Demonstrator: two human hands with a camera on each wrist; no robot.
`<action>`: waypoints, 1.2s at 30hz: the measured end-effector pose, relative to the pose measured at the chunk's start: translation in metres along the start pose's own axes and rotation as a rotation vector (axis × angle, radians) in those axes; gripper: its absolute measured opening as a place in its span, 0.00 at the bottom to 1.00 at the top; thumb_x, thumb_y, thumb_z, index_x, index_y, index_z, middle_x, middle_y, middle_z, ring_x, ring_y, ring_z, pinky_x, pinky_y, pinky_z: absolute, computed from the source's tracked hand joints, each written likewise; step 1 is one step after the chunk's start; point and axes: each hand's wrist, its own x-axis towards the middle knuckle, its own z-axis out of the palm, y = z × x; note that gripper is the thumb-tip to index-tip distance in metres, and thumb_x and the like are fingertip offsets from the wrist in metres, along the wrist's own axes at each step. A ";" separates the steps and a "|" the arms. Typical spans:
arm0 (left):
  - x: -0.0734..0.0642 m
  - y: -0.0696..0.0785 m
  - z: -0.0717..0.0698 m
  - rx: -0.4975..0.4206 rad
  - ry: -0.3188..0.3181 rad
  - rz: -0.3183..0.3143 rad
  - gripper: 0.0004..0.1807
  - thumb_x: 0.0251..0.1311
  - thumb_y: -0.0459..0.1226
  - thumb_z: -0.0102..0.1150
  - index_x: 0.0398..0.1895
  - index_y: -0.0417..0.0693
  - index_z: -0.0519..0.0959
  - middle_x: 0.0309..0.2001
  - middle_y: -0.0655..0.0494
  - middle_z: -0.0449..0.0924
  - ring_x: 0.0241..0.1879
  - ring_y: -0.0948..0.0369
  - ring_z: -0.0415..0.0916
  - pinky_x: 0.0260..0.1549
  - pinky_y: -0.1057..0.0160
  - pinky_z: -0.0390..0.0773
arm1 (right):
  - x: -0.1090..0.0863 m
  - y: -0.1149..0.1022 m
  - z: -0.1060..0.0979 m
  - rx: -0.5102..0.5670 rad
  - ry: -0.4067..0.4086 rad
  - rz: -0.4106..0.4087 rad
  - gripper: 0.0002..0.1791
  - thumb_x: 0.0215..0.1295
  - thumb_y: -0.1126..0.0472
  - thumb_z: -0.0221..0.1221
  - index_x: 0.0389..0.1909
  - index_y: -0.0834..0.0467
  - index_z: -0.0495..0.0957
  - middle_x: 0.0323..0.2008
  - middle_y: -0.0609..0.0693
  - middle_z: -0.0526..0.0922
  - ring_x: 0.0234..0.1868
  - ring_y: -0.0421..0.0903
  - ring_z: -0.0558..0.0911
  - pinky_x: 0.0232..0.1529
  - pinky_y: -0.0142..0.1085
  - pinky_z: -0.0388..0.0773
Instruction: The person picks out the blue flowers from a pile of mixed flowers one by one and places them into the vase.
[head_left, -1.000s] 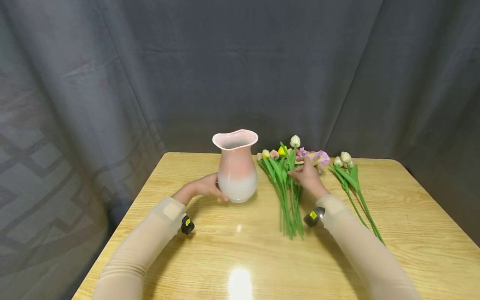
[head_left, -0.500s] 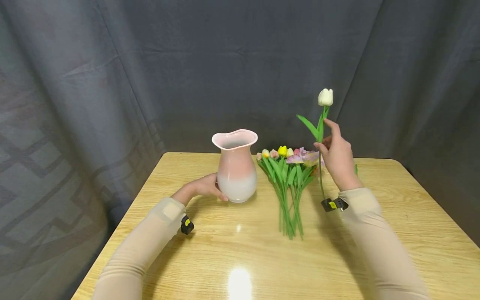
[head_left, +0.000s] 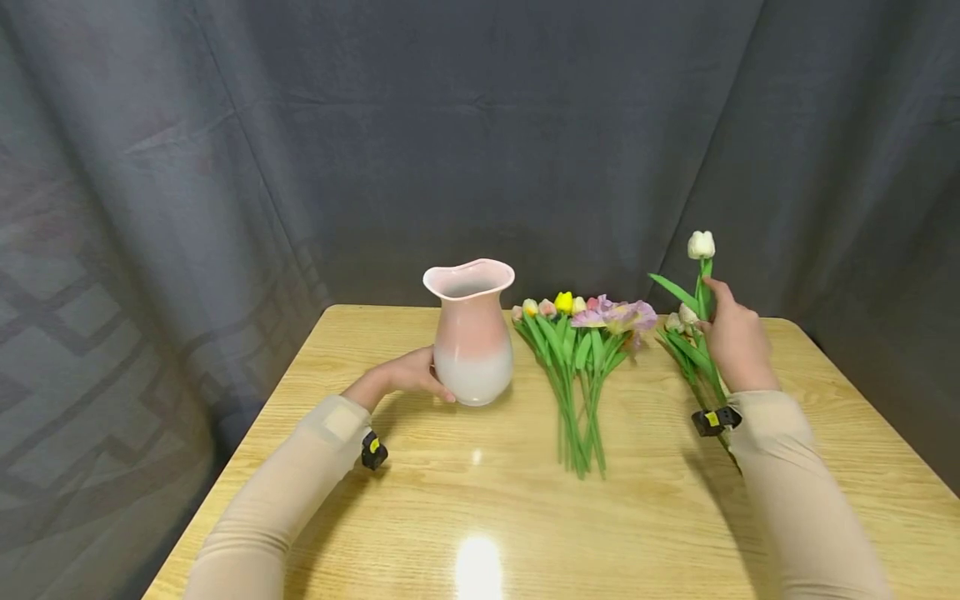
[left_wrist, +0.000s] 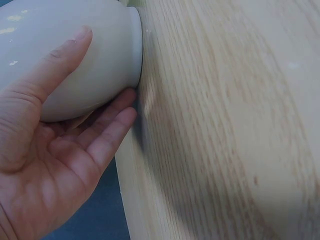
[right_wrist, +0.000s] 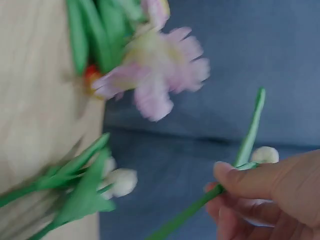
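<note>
A pink-and-white vase [head_left: 475, 350] with a wavy rim stands upright on the table. My left hand [head_left: 411, 372] holds its lower left side. In the left wrist view the thumb [left_wrist: 62, 60] lies along the vase wall, while fingers reach round near the foot. My right hand [head_left: 738, 346] pinches a white tulip [head_left: 701, 245] by its green stem, flower up, over the right part of the table. Behind and below that hand lie other white tulips [head_left: 674, 322], partly hidden by it. In the right wrist view thumb and fingers close on the stem [right_wrist: 192, 210].
A bunch of tulips [head_left: 564, 302] in mixed colours, stems toward me, lies right of the vase. Purple ruffled flowers [head_left: 626, 315] lie at its right end. A dark curtain [head_left: 480, 150] hangs behind the wooden table [head_left: 420, 500].
My right hand lifted the white tulip out of the middle bunch, then carried it right and lowered it near the other white tulips. My left hand stays at the vase.
</note>
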 end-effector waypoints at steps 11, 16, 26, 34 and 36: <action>-0.001 0.001 0.001 -0.014 -0.011 0.012 0.42 0.49 0.31 0.72 0.68 0.47 0.61 0.60 0.48 0.70 0.51 0.55 0.72 0.46 0.58 0.76 | -0.008 0.055 0.021 -0.075 -0.291 0.176 0.37 0.62 0.69 0.59 0.71 0.64 0.54 0.49 0.77 0.74 0.39 0.73 0.77 0.18 0.45 0.70; -0.001 0.000 0.001 -0.022 -0.006 0.018 0.42 0.48 0.31 0.72 0.67 0.47 0.61 0.60 0.48 0.71 0.51 0.55 0.72 0.46 0.58 0.76 | -0.010 0.070 0.025 -0.090 -0.411 0.255 0.38 0.63 0.69 0.55 0.72 0.63 0.51 0.54 0.78 0.70 0.44 0.74 0.75 0.23 0.47 0.71; -0.001 -0.001 0.001 -0.027 -0.008 0.018 0.42 0.48 0.31 0.72 0.67 0.47 0.61 0.60 0.48 0.71 0.51 0.56 0.72 0.46 0.58 0.76 | -0.010 0.081 0.030 -0.140 -0.550 0.335 0.33 0.63 0.73 0.39 0.72 0.65 0.52 0.58 0.79 0.64 0.36 0.61 0.73 0.28 0.44 0.66; -0.002 0.001 0.002 -0.028 -0.002 0.012 0.42 0.49 0.30 0.72 0.67 0.47 0.61 0.60 0.48 0.71 0.50 0.55 0.72 0.45 0.59 0.76 | -0.008 0.083 0.031 -0.139 -0.603 0.316 0.31 0.66 0.71 0.33 0.72 0.67 0.50 0.61 0.80 0.60 0.40 0.65 0.74 0.30 0.45 0.68; -0.002 0.002 0.002 -0.028 -0.001 0.009 0.42 0.49 0.30 0.72 0.68 0.47 0.61 0.60 0.48 0.70 0.51 0.55 0.72 0.46 0.59 0.76 | -0.006 0.078 0.029 -0.160 -0.609 0.307 0.30 0.67 0.71 0.33 0.71 0.68 0.50 0.62 0.81 0.58 0.47 0.72 0.73 0.34 0.51 0.73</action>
